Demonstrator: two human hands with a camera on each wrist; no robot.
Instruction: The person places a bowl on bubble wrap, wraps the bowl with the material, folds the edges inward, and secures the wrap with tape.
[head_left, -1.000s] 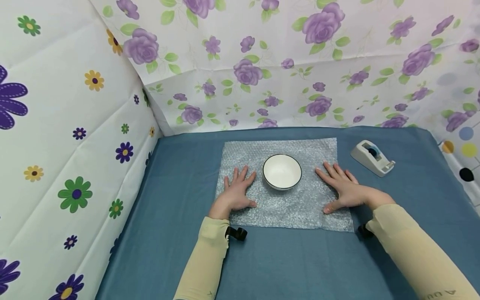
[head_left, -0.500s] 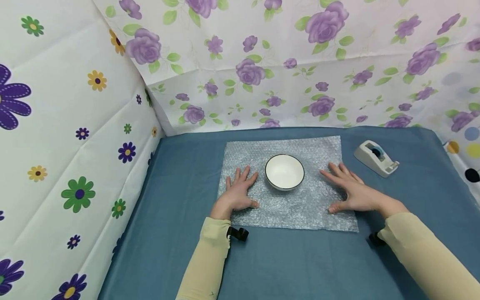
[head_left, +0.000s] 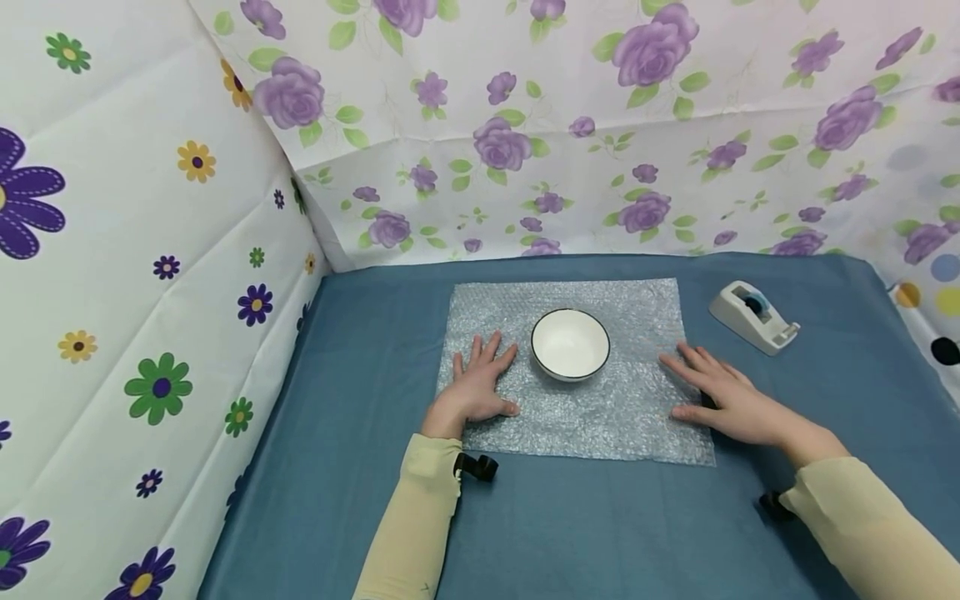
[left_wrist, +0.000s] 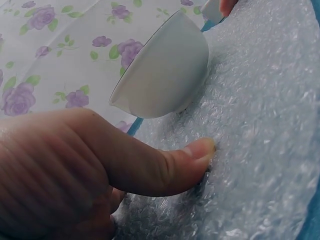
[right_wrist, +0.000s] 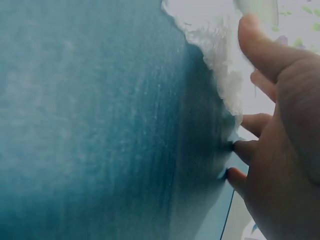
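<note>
White tape dispenser (head_left: 763, 327) on blue cloth (head_left: 360, 392) — flowered backdrop (head_left: 555, 125) behind.

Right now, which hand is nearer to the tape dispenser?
Right. The right hand is in front of the tape dispenser; the left hand is far to its left, beyond the bowl.

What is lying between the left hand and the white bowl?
Only a stretch of bubble wrap lies between the left hand and the white bowl, with no other object there; the head view shows this.

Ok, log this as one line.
left hand: on bubble wrap; right hand: at wrap's right edge; bowl: upright on wrap; tape dispenser: beside wrap
</note>
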